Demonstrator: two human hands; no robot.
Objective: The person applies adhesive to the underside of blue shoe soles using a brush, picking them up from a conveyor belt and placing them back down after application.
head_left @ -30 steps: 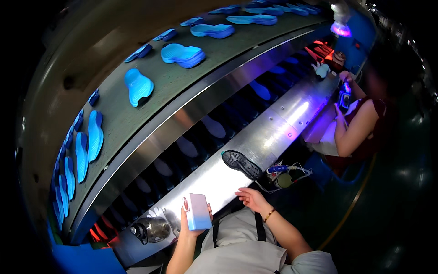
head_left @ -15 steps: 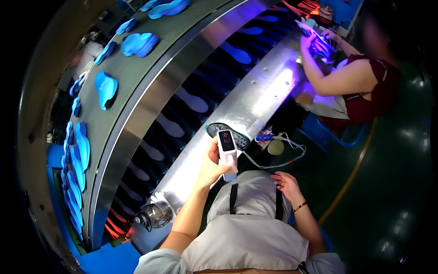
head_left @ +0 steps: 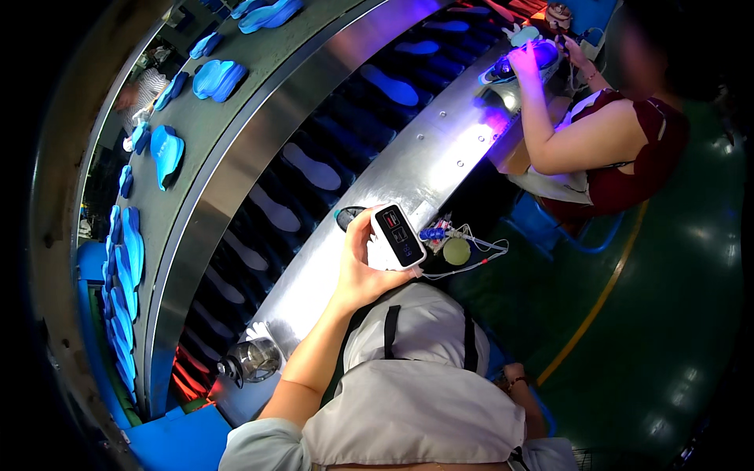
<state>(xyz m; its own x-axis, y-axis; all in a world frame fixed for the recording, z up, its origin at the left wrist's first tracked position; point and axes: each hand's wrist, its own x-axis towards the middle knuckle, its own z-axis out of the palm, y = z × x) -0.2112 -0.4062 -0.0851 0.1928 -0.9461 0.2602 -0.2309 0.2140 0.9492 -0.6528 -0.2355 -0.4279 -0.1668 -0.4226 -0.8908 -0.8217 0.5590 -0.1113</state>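
My left hand (head_left: 367,271) is wrapped round a white power bank (head_left: 398,235) with a black end panel that has ports and a lit display. It is held up over the metal ledge, in front of my apron. Behind it, a dark shoe sole (head_left: 347,219) lies on the ledge, mostly covered by the hand and power bank. My right hand (head_left: 514,373), with a beaded bracelet at the wrist, is down beside my right hip; its fingers are largely hidden there.
A metal ledge (head_left: 314,290) runs along a rack of soles and a conveyor (head_left: 259,71) carrying blue soles. A clear jar (head_left: 258,359) and a white glove stand near left. Cables and a round yellowish thing (head_left: 456,251) lie right. A co-worker (head_left: 597,149) handles a shoe under violet light.
The power bank has tilted, so its end panel looks larger and turned toward me. My right hand has dropped from beside my lap to my hip. The co-worker's shoe has moved lower toward the ledge.
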